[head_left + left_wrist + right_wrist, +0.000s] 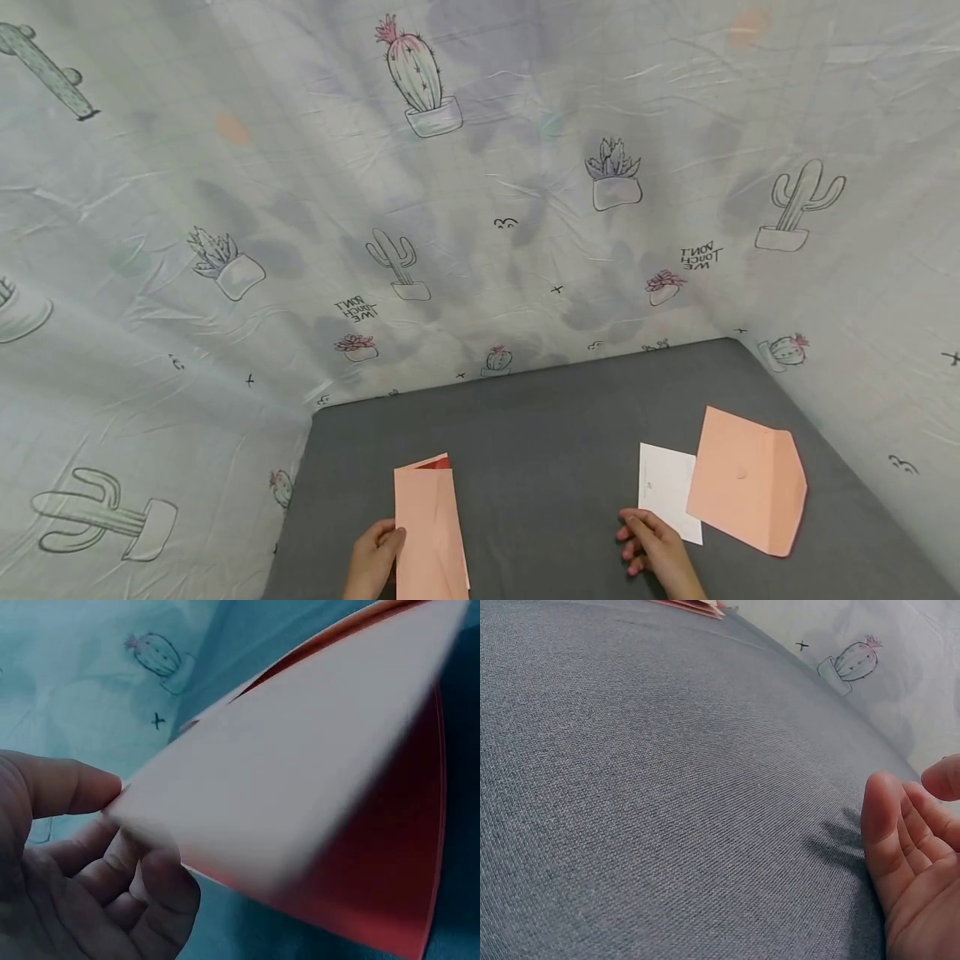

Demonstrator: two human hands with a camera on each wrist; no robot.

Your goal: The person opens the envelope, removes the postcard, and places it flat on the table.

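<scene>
The left hand (372, 558) holds the long, folded, peach-pink paper (429, 533) by its left edge. The thumb is on one side and bent fingers are on the other, so the paper is pinched between them. In the left wrist view, a gap shows between the pale top layer and the smooth red inside (394, 855). The near end of the paper goes out of the head view, so I cannot tell where it stops

The paper's long way points away from the person, up the flat, dark grey cloth-topped table (540, 467). It lies just to the right of the left hand, which is the nearer one. The right hand (660, 554) is well apart from it, so the paper is off to that hand's left. That hand is loosely bent, with a gap by the thumb, and has hold of nothing. It is beside the small, flat white card (667, 479), and I cannot tell if they touch. The wide, peach-pink paper envelope (731, 492) lies right of the card, its flap out to the right
</scene>
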